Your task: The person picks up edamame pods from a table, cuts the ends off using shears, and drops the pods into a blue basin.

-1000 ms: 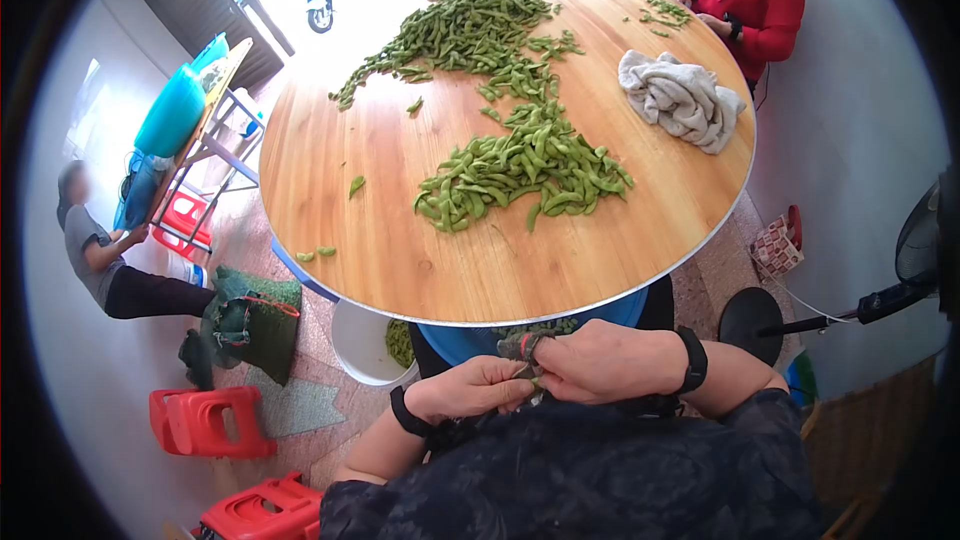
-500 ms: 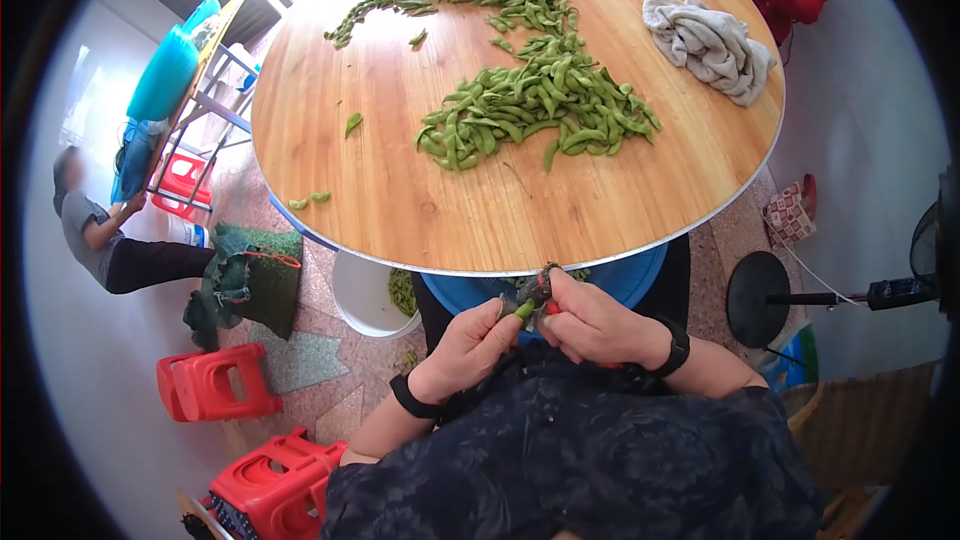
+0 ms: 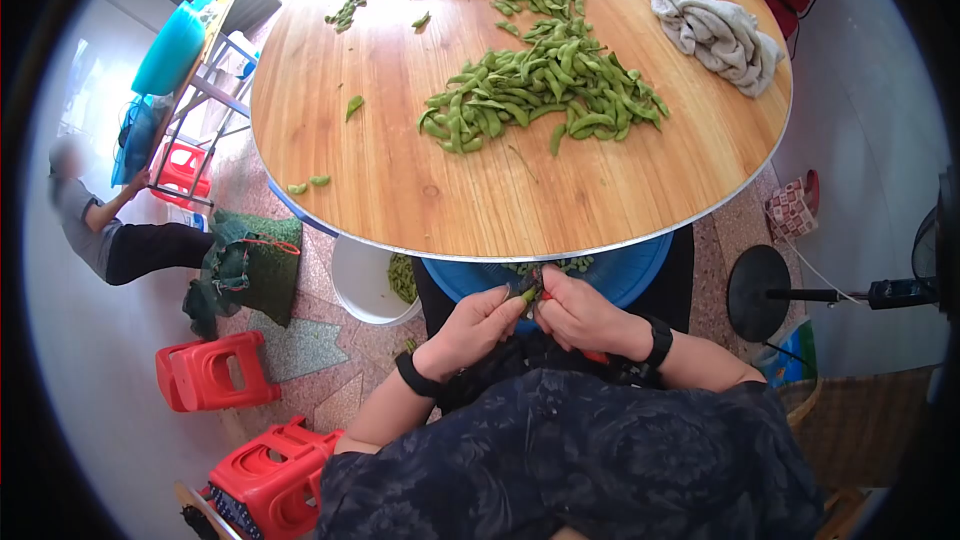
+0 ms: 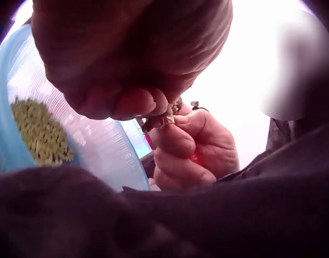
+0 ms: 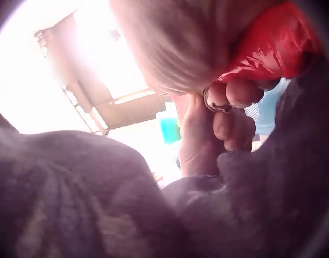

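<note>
My left hand (image 3: 468, 332) pinches a green soybean pod (image 3: 528, 295) between thumb and fingers, over my lap at the near table edge. Beside it, my right hand (image 3: 590, 318) is curled, its fingertips right at the pod. A dark, rough wrap-like piece (image 3: 537, 277) shows at the right fingertips. Under the right palm lies a glossy red thing (image 5: 280, 43); I cannot tell its kind. Below the hands is a blue basin (image 3: 655, 280), and the left wrist view shows shelled green beans (image 4: 41, 134) in it. More pods (image 3: 545, 90) lie heaped on the table.
The round wooden table (image 3: 400, 190) spans the front, with a crumpled cloth (image 3: 715, 35) at its right. A white bucket (image 3: 350, 285) stands left of the basin. Red stools (image 3: 215, 370) and a green sack (image 3: 265, 265) are further left, a fan stand (image 3: 757, 290) right.
The head view has tilted down, so the table sits higher in it. The hands have drawn level, and the pod shows between them with the dark piece against it.
</note>
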The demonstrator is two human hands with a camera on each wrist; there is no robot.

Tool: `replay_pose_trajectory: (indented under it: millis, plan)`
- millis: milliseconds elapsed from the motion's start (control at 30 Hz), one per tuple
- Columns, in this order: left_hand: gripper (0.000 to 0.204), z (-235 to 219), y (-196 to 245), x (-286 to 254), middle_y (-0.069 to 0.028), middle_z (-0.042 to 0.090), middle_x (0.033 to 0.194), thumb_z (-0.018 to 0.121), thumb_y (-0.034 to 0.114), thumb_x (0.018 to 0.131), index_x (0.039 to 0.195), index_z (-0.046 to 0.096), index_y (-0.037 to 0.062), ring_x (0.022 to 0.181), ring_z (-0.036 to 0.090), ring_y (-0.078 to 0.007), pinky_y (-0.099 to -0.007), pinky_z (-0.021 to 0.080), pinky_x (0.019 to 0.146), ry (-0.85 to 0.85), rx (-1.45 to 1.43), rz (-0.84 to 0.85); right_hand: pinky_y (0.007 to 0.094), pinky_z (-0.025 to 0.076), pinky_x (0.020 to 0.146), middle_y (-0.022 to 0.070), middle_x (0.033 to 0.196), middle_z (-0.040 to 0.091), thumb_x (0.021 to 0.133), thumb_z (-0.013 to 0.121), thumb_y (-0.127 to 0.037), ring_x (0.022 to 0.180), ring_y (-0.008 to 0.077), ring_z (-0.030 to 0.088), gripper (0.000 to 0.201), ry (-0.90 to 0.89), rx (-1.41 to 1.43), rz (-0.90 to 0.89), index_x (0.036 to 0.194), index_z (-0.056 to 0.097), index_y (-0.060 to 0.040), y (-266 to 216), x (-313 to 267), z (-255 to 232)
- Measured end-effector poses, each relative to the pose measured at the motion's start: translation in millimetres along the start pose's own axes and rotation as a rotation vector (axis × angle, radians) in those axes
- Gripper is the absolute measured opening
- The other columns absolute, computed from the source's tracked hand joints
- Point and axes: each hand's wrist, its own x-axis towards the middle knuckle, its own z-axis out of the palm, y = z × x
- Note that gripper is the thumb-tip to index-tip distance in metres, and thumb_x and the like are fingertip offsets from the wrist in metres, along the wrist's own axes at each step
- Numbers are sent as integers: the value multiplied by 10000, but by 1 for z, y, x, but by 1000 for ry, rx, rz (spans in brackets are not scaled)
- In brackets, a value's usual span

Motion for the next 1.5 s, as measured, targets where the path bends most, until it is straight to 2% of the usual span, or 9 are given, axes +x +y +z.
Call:
replay_pose_trajectory:
  millis: [200, 433, 800, 900, 1067, 1133, 1267, 1433, 1500]
  plan:
    - [322, 5, -22, 16, 13, 437, 581, 443, 304, 1004, 815, 543, 63, 519, 390, -101, -236, 325, 550, -181, -923, -400, 275, 401, 393, 60, 666, 509, 917, 371, -83, 423, 128, 486, 118, 89, 205, 125, 1020, 386, -28, 33, 8, 4]
    - [361, 10, -33, 24, 13, 379, 514, 408, 338, 1013, 841, 561, 59, 479, 367, -111, -246, 311, 522, -310, -1010, -398, 226, 349, 378, 18, 648, 491, 961, 421, -159, 404, 79, 430, 131, -49, 470, 158, 1014, 489, -61, 26, 5, -15]
    - [320, 18, -36, 35, 27, 346, 520, 419, 344, 1015, 869, 533, 83, 478, 332, -107, -246, 286, 497, -111, -1050, -420, 229, 308, 347, 6, 590, 492, 981, 452, -239, 375, 90, 418, 220, -100, 871, 334, 875, 535, -65, 62, 23, -18]
    - [290, 1, -39, 23, 41, 362, 554, 440, 315, 1009, 844, 516, 88, 494, 339, -97, -230, 260, 483, -78, -1021, -365, 235, 354, 366, 30, 624, 511, 944, 491, -260, 428, 100, 477, 223, 44, 592, 422, 861, 520, -55, 57, 24, -14]
    - [185, -82, -64, -31, -22, 578, 844, 610, 237, 906, 968, 542, 77, 726, 542, -138, -252, 443, 631, 563, -855, -24, 323, 441, 533, 95, 662, 538, 867, 560, -235, 575, 196, 581, 229, -298, -114, 117, 925, 485, -27, -23, -16, -39]
    - [206, -107, -68, -58, -50, 618, 990, 609, 243, 896, 1013, 563, 79, 858, 584, -158, -276, 485, 719, 731, -941, -40, 365, 462, 574, 150, 737, 565, 859, 557, -196, 647, 285, 598, 197, 44, -436, -344, 955, 496, -35, -43, -25, -60]
    - [233, -114, -68, -83, -47, 642, 1013, 572, 250, 914, 1080, 575, 86, 869, 599, -148, -276, 491, 730, 944, -889, 68, 445, 472, 632, 201, 809, 585, 829, 580, -123, 749, 381, 601, 210, 758, -921, -170, 1006, 505, -38, -80, -17, -138]
    - [235, -71, -16, -67, -57, 655, 932, 518, 229, 949, 1103, 572, 60, 806, 608, -145, -268, 466, 707, 794, -608, 194, 446, 483, 632, 189, 785, 601, 847, 574, -128, 744, 383, 607, 207, 779, -1174, -344, 1005, 494, -21, -59, 18, -171]
    - [202, -55, 1, -58, -61, 651, 909, 481, 153, 966, 1107, 568, 36, 800, 617, -141, -263, 475, 729, 498, -384, 235, 438, 489, 635, 186, 794, 610, 852, 577, -131, 749, 378, 612, 209, 756, -1217, -315, 1006, 499, -15, -63, 19, -171]
